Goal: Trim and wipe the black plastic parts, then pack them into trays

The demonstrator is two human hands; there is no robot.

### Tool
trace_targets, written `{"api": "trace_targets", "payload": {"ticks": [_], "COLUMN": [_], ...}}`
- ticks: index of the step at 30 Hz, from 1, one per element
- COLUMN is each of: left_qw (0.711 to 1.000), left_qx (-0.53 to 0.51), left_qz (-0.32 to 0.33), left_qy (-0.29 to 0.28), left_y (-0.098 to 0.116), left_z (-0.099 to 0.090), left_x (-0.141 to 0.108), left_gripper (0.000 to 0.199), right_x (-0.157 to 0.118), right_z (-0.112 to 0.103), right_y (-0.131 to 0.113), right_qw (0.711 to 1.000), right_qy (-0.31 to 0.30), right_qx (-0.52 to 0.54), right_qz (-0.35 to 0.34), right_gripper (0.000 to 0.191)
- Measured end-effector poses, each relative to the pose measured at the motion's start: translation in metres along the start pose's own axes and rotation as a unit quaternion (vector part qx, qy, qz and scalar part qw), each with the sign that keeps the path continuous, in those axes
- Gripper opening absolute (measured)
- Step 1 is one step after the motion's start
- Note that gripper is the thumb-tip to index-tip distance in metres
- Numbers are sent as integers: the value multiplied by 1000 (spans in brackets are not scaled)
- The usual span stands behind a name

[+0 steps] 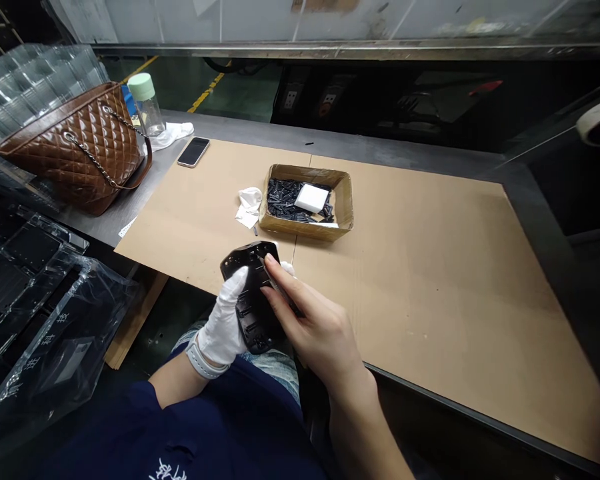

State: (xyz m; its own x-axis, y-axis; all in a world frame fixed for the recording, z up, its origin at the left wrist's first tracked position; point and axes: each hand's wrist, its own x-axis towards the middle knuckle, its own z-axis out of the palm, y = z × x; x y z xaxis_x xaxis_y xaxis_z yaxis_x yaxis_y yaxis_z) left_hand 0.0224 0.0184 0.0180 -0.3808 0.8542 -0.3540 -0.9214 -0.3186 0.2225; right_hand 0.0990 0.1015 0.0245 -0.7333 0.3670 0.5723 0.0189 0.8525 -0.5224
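My left hand (223, 327), in a white glove, grips a black moulded plastic shell (255, 303) along its left side, the thumb lying over the rim. The shell is tilted towards me above my lap, its ribbed inner side facing up. My bare right hand (323, 323) is closed round a slim dark tool (283, 290), whose exact kind I cannot make out. Its tip meets the upper right part of the shell's inside. White glove cloth shows behind the shell's right edge. Beyond my hands stands a cardboard box (307, 230) full of small black pieces (285, 200).
Inside the box lies a white block (311, 198). Left of it is a crumpled white cloth (249, 207). A phone (193, 152), a brown quilted bag (80, 147) and a bottle (147, 107) sit further left. Cardboard sheets (430, 267) cover the table. Plastic-wrapped black parts (45, 353) are at lower left.
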Motion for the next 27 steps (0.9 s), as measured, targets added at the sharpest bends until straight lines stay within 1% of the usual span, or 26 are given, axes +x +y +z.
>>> {"api": "trace_targets", "payload": {"ticks": [4, 8, 10, 14, 17, 19, 21, 24, 26, 27], "left_qw": [1000, 1000, 1000, 1000, 1000, 1000, 999, 999, 999, 999], "left_qx": [8, 7, 5, 6, 5, 11, 17, 25, 33, 36], "left_qz": [14, 3, 2, -9, -1, -5, -18, -26, -21, -17], "left_qy": [2, 9, 16, 13, 14, 14, 21, 31, 19, 13], "left_y": [0, 0, 0, 0, 1, 1, 1, 2, 2, 2], "left_z": [-1, 0, 0, -1, -3, -4, -4, -2, 0, 1], "left_x": [1, 2, 2, 2, 3, 3, 3, 2, 1, 0], "left_gripper": [39, 43, 44, 44, 41, 41, 41, 43, 45, 45], "right_x": [1, 4, 4, 4, 2, 0, -3, -6, -6, -5], "right_z": [-1, -2, -3, -2, -1, 1, 2, 1, -1, -3], "right_y": [2, 4, 5, 6, 5, 3, 2, 0, -2, -3], "right_qw": [1000, 1000, 999, 999, 999, 999, 998, 991, 986, 985], "right_qy": [-12, -24, -30, -44, -39, -32, -26, 2, 20, 24], "right_qx": [1, 13, 16, 8, 15, 16, 16, 42, 70, 75], "right_qz": [0, -7, -11, -10, -11, 10, 54, 126, 153, 155], "right_gripper": [50, 51, 49, 45, 46, 47, 46, 35, 26, 25]}}
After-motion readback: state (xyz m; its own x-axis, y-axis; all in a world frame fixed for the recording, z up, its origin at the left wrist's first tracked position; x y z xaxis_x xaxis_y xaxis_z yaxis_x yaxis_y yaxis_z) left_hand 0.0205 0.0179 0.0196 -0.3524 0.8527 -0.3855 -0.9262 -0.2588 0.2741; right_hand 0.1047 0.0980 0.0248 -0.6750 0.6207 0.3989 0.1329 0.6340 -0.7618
